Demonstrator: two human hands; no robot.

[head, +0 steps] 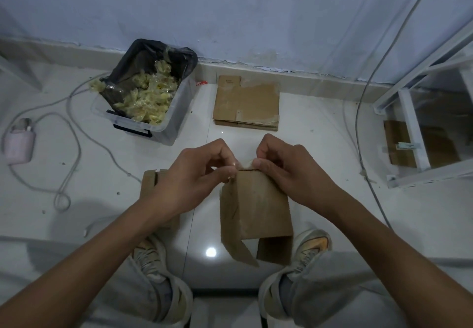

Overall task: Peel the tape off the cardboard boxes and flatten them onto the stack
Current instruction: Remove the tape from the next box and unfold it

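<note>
A brown cardboard box [256, 207] is held up above the floor between my knees, its lower flaps hanging open. My left hand [197, 174] and my right hand [279, 164] meet at its top edge. Both pinch a thin strip of clear tape [242, 165] there, and the right hand's fingers also grip the box's top. Another cardboard box [151, 182] sits on the floor behind my left wrist, mostly hidden. The stack of flattened boxes [247, 103] lies on the white floor by the wall, beyond my hands.
A clear plastic bin [143, 125] lined with a black bag holds crumpled tape, at far left. A pink device [19, 144] and white cables [71, 133] lie at left. A white metal frame [412, 128] with cardboard behind it stands at right. My shoes flank the box.
</note>
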